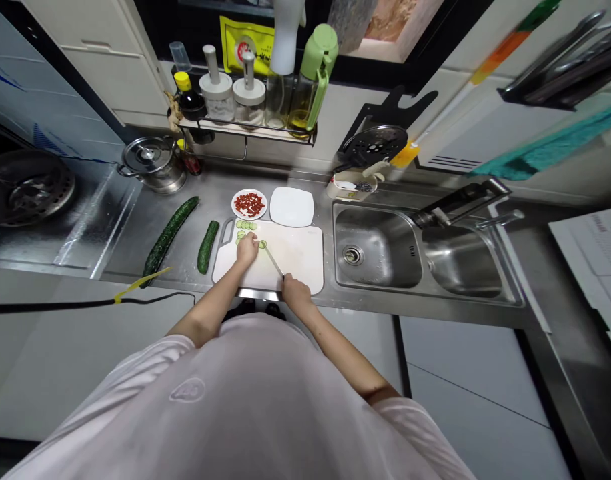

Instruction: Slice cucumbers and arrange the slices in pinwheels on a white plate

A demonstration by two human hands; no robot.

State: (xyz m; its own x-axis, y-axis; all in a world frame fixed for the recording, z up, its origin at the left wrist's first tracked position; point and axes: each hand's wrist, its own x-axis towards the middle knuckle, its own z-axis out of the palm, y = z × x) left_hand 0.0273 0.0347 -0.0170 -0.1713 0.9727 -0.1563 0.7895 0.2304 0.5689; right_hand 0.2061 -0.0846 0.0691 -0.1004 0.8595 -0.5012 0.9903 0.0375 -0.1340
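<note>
My right hand (296,295) is closed round the handle of a knife (275,261), whose thin blade points up and left across the white cutting board (298,253). Near the blade's tip lies a pale green cucumber slice (262,245). My left hand (247,251) rests on the left part of the board with its fingers curled; what they hold, if anything, is hidden. Just beyond those fingers are several thin cucumber slices (246,225) in overlapping rows. To the left of the board are a short piece of cucumber (208,247) and a longer whole cucumber (170,237).
Behind the board stand a plate of chopped red pieces (249,204) and a white square plate (291,207). A lidded steel pot (153,163) is at back left. On the right is a double sink (338,267). Bottles and jars fill a wall rack (245,131).
</note>
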